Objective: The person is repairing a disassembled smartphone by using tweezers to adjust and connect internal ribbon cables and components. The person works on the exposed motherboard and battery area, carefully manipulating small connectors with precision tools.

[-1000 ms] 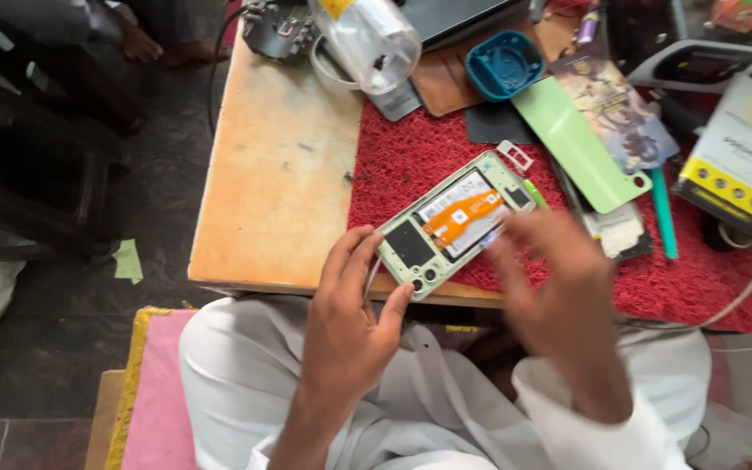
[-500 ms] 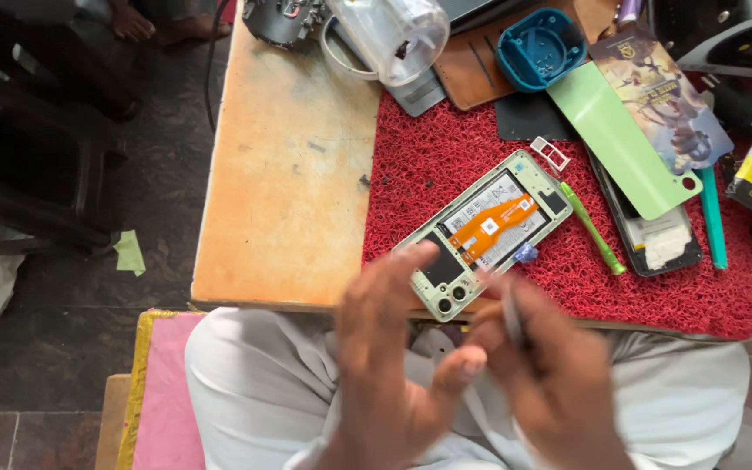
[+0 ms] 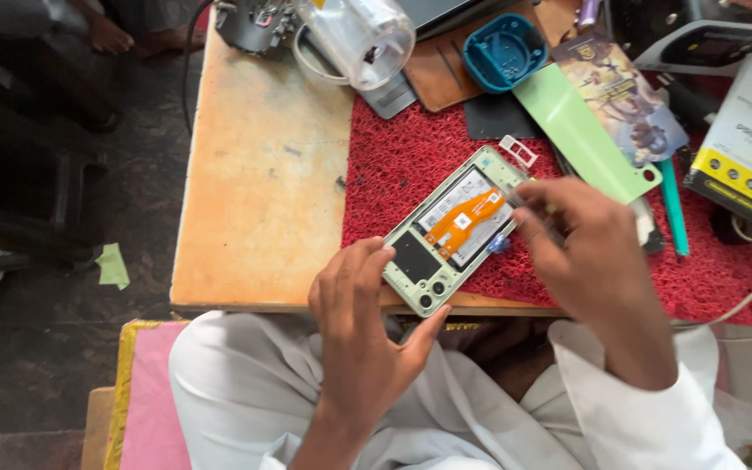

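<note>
Wooden table [image 3: 254,174] with a rough red mat [image 3: 393,174] over its right part, dark floor beyond at 9 o'clock. Near the front edge of the mat, at a slant: open phone [image 3: 454,228], back off, pale green frame, orange ribbon cable [image 3: 467,219] across the middle.

Left hand [image 3: 363,331] at 7 o'clock from the phone, fingers curled on its camera end, thumb spread out below the corner, holding it steady. Right hand [image 3: 589,252] at 3 o'clock, fingers pressed together, pinching a thin tool [image 3: 522,197] at the phone's far side; tip too small to see well.

Looks light and stiff, but easy to hurt inside. Probably best held by the green frame at the sides, never by the soft orange cable or the dark parts under it. Mat likely good at stopping slips.

Not much room. Table edge just below the phone at 6 o'clock, lap right under it. Green back cover [image 3: 580,130] near at 2 o'clock, small metal tray [image 3: 518,150] just beside the top corner at 1 o'clock. Blue round case [image 3: 502,52] at 12 o'clock, clear jar [image 3: 367,35] at 11 o'clock, teal pen [image 3: 674,204] and white and yellow box [image 3: 746,144] well out at 3 o'clock. Bare wood at 9 o'clock, the widest open spot.
</note>
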